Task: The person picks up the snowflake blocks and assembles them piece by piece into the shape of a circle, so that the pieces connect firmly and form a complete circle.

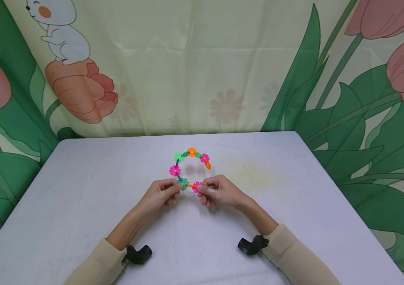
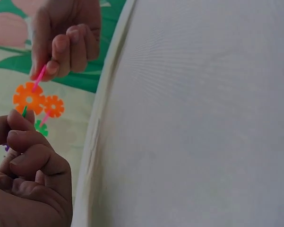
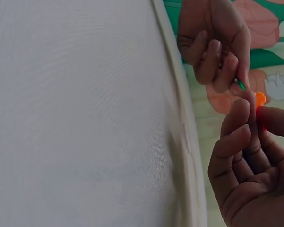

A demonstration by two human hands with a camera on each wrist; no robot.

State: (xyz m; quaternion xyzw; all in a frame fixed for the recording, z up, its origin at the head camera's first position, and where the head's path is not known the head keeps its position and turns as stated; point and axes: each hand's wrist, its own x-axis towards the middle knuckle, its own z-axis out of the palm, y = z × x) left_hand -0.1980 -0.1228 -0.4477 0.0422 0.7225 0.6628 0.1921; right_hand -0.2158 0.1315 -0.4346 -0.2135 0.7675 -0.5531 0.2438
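Observation:
A curved chain of interlocking plastic snowflake discs (image 1: 175,170), in pink, green, orange and purple, is held up between both hands over the table. My left hand (image 1: 162,192) pinches a green disc (image 1: 183,182) between thumb and fingers. With thumb and forefinger, my right hand (image 1: 221,190) pinches a pink disc (image 1: 196,186). An orange disc (image 2: 21,94) joins these two, seen face-on in the left wrist view. The chain's other end, an orange disc (image 1: 207,164), hangs free above the right hand. In the right wrist view, fingers hide most of the pink disc.
A white-covered table (image 1: 80,206) lies under the hands. Behind it hangs a printed curtain (image 1: 187,79) with tulips, leaves and a rabbit on a carrot. Black wrist cameras (image 1: 139,255) sit at both sleeves. A faint pale shape shows behind the lower discs.

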